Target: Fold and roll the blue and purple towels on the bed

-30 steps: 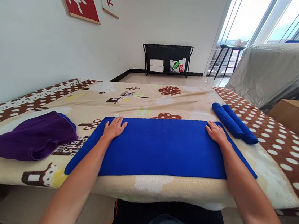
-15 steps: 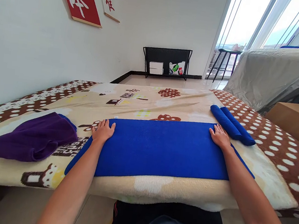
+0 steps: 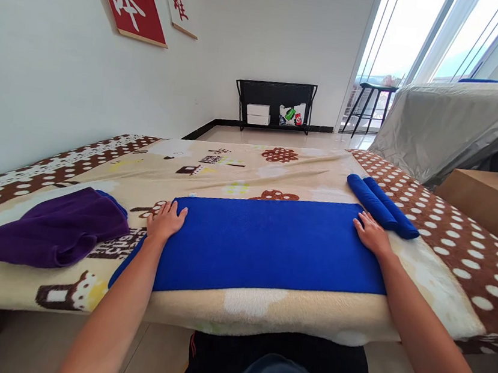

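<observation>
White wall (image 3: 39,82), bright windows (image 3: 399,35) (black rack (image 3: 275,93))

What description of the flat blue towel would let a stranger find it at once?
On the patterned blanket, near the front edge, lies the flat blue towel, with the left hand and right hand at its ends. Unlike the rolled blue towels and crumpled purple cloth, it is spread smooth.

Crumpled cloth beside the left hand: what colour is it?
The crumpled cloth is dark purple, clearest in the head view.

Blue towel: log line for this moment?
left hand flat, towel left end | right hand flat, right end | two rolls by right hand
</observation>
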`<state>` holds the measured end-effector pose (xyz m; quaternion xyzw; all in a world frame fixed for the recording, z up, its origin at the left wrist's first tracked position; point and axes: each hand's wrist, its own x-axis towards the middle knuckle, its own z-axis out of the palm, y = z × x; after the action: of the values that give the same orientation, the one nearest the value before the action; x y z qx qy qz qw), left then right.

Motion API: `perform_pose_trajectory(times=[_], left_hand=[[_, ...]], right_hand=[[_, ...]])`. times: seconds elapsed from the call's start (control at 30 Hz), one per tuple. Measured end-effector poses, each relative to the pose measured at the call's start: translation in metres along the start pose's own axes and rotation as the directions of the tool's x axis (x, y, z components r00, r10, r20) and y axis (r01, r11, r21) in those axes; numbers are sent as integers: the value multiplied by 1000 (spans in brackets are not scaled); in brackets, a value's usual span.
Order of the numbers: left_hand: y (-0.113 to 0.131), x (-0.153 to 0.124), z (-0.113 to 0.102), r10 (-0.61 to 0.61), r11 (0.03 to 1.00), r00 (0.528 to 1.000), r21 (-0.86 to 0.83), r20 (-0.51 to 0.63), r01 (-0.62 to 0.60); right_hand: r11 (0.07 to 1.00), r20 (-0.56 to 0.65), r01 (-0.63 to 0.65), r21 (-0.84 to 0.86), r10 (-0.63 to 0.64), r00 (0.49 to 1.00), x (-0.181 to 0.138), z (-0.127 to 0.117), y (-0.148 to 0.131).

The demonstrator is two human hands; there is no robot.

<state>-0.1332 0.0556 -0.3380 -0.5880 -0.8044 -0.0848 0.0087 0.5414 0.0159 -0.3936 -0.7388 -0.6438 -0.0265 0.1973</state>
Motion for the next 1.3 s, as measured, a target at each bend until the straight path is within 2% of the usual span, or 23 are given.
perform_pose_trajectory(times=[0.13, 0.27, 0.43, 0.6, 0.8, 0.97, 1.07, 1.13, 1.2, 1.27, 1.3], left_hand=[[-8, -21, -2, 41, 999, 999, 4, 0, -41], [-31, -60, -2, 107, 994, 994, 10, -31, -107], [-60, -114, -4, 159, 987, 981, 8, -113, -159], [-77, -153, -6, 191, 981, 959, 6, -208, -194], [-87, -186, -3, 235, 962, 907, -53, -348, -269], [-94, -211, 9, 186, 959, 864, -104, -469, -263], [-103, -222, 19, 155, 960, 820, -113, -550, -258], [-106, -226, 23, 123, 960, 787, -129, -604, -249], [-100, -227, 20, 78, 964, 758, -146, -647, -223], [-79, -228, 11, 87, 960, 747, -144, -659, -239], [-63, -228, 4, 136, 950, 757, -132, -639, -282]], right_hand=[[999, -28, 41, 19, -40, 999, -14, -5, 2], [995, -36, 93, 35, -92, 995, -36, -12, 6], [986, -28, 151, 71, -149, 988, -71, -24, 15], [984, -78, 145, 98, -138, 987, -113, -35, 24], [982, -127, 154, 111, -140, 982, -158, -44, 36], [980, -221, 176, 89, -153, 963, -194, -40, 50], [985, -272, 153, 85, -125, 954, -213, -40, 53], [989, -307, 125, 73, -97, 947, -222, -44, 48], [997, -397, 46, 59, -19, 917, -224, -51, 34], [996, -501, -50, 79, 83, 861, -220, -60, 9], [992, -530, -72, 103, 116, 840, -216, -64, -7]])
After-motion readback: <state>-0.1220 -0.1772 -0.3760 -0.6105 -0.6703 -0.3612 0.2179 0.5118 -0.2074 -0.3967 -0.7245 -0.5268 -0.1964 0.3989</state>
